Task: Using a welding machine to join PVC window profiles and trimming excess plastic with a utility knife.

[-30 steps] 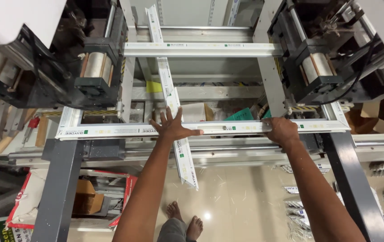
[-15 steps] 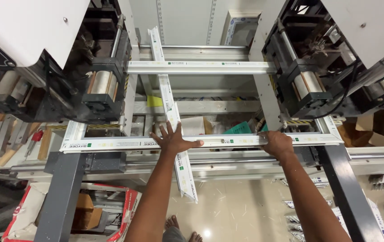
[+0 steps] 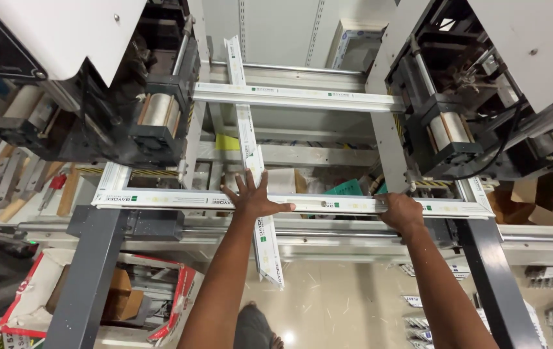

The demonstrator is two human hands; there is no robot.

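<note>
Where a white plastic frame (image 3: 160, 199) of long, flat profile bars lies across a grey steel machine bed (image 3: 89, 271), the left hand (image 3: 254, 197) is pressed flat on the frame's near bar, fingers spread wide, just where a loose upright bar (image 3: 250, 155) crosses it. The right hand (image 3: 402, 212) is curled over the same near bar further right. Beyond that bar, two black clamp heads (image 3: 160, 123) with smooth metal cylinders are seen at the frame's far corners.

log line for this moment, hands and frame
left hand: flat on white frame rail | right hand: gripping same rail | centre bar: crosses under left hand
</note>
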